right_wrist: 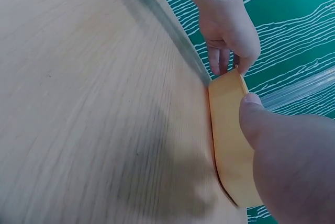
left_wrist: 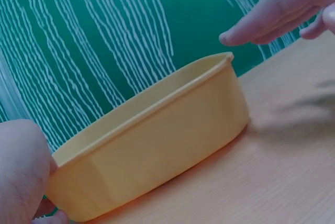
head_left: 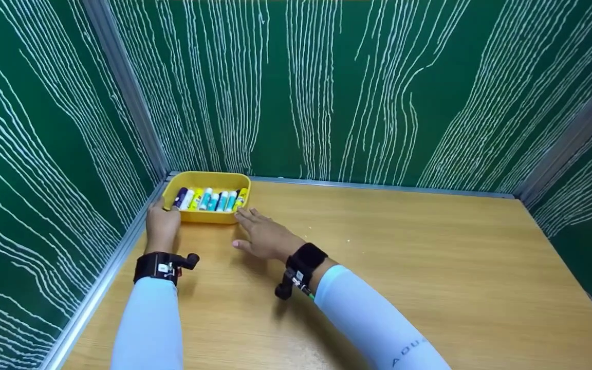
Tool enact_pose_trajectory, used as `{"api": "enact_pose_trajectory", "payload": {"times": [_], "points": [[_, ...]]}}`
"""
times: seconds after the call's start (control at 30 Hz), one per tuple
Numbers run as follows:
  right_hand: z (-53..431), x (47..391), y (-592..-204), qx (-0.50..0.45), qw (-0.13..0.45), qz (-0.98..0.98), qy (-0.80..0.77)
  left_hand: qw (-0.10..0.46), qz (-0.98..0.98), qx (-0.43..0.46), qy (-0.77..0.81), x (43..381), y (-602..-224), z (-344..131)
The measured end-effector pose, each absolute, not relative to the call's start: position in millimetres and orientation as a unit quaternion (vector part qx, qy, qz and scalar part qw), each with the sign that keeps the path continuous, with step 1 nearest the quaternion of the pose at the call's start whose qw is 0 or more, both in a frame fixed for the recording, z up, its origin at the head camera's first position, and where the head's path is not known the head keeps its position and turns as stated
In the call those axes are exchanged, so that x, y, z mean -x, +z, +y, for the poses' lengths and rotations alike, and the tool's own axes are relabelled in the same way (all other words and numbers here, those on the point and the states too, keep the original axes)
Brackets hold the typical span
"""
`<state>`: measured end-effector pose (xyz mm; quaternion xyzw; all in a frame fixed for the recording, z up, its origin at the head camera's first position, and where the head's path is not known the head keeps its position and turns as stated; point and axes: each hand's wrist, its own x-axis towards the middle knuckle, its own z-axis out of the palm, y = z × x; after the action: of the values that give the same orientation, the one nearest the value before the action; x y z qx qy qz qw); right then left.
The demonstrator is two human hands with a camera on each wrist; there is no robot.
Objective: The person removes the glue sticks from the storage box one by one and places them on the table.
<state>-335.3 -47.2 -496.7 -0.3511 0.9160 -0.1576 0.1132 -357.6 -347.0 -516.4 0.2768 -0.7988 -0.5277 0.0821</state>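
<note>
A yellow plastic tub stands at the table's far left corner, with several capped glue sticks side by side in it, in purple, white, yellow and teal. My left hand grips the tub's left end, thumb at the rim; its fingers show beside that end in the right wrist view. Near the tub's front right corner is my right hand, palm down with its fingers straight. In the left wrist view the right hand hovers just above that corner, holding nothing. The tub's walls hide the glue sticks in both wrist views.
Green panels with white wavy lines enclose the wooden table at the back and both sides. Grey metal strips run along its edges. A few tiny white specks lie right of the right hand.
</note>
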Motion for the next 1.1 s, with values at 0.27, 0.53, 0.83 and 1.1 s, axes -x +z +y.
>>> {"api": "enact_pose_trajectory", "payload": {"times": [0.27, 0.53, 0.83, 1.1], "points": [[-31, 338, -499, 0.332, 0.120, 0.921, -0.162, 0.073, -0.824, -0.250, -0.503, 361, -517, -335], [-12, 337, -495, 0.300, 0.125, 0.928, -0.180, 0.054, -0.855, -0.217, -0.468, 361, -513, -315], [28, 335, -493, 0.277, 0.080, 0.939, -0.187, 0.038, -0.867, -0.193, -0.458, 352, -502, -290], [70, 325, -490, 0.303, -0.005, 0.939, -0.162, 0.045, -0.890, -0.155, -0.426, 352, -497, -263]]}}
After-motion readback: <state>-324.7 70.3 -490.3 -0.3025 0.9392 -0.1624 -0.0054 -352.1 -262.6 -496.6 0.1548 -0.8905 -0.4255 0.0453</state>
